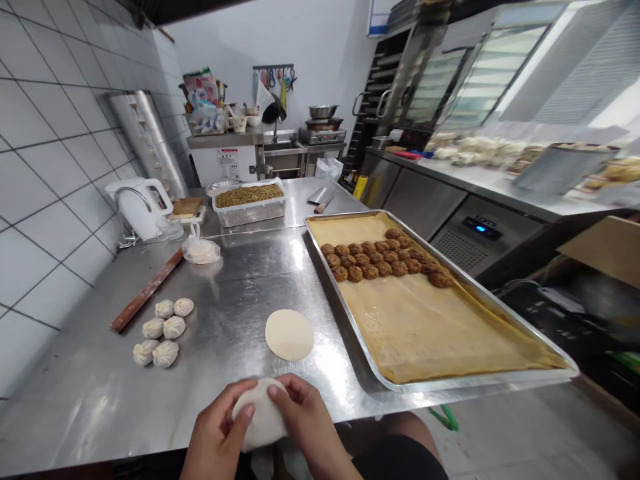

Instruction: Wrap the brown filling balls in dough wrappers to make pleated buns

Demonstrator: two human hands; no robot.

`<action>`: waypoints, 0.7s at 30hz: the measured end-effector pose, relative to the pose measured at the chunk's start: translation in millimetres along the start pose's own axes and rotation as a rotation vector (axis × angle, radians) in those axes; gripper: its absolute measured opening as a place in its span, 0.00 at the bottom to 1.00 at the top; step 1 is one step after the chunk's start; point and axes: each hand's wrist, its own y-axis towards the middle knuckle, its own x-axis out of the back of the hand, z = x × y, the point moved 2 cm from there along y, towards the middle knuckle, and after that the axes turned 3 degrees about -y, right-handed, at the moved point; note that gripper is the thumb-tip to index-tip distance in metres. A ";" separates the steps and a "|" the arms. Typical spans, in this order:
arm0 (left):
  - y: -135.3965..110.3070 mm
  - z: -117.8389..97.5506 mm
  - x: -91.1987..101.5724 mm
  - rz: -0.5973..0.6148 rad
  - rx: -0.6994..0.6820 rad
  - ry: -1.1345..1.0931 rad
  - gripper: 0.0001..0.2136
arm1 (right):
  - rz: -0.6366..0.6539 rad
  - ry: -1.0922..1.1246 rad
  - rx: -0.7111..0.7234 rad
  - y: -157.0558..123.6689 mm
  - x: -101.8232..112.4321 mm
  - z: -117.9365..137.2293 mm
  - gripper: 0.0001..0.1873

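Note:
Near the table's front edge, a pale dough wrapper [265,423] is pinched between both hands. My left hand [220,423] grips its left rim with thumb and fingers, and my right hand [306,415] grips its upper right rim. Whether anything lies inside or under that wrapper is hidden. Just beyond my hands, a flat round dough sheet [289,335] lies on the steel table [225,313]. On the left sit several pleated dough buns [164,328] in a small cluster. To the right, a large tray [400,333] lined with brown paper carries rows of brown filling balls [370,259].
A wooden rolling pin [147,290] lies at left near a bagged lump of dough [201,251]. Further back stand a white kettle [140,207] and a plastic tub of chopped filling [250,197]. A scraper [320,195] lies behind the tray; a steel counter [500,180] runs along the right.

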 end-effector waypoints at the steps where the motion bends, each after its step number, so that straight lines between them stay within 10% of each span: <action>1: -1.8 3.2 1.9 0.002 -0.049 0.042 0.17 | -0.020 -0.084 0.046 0.1 1.4 2.7 0.19; 7: 6.1 17.2 10.7 -0.125 -0.165 0.344 0.17 | -0.152 -0.680 0.349 24.1 0.7 17.8 0.15; 13: 1.8 46.8 26.9 -0.312 -0.521 0.905 0.18 | -0.131 -0.782 0.435 40.2 8.2 -6.5 0.22; 21: -9.2 62.5 16.8 -0.077 -1.107 1.230 0.19 | -0.211 -0.842 0.492 40.8 7.4 -11.4 0.21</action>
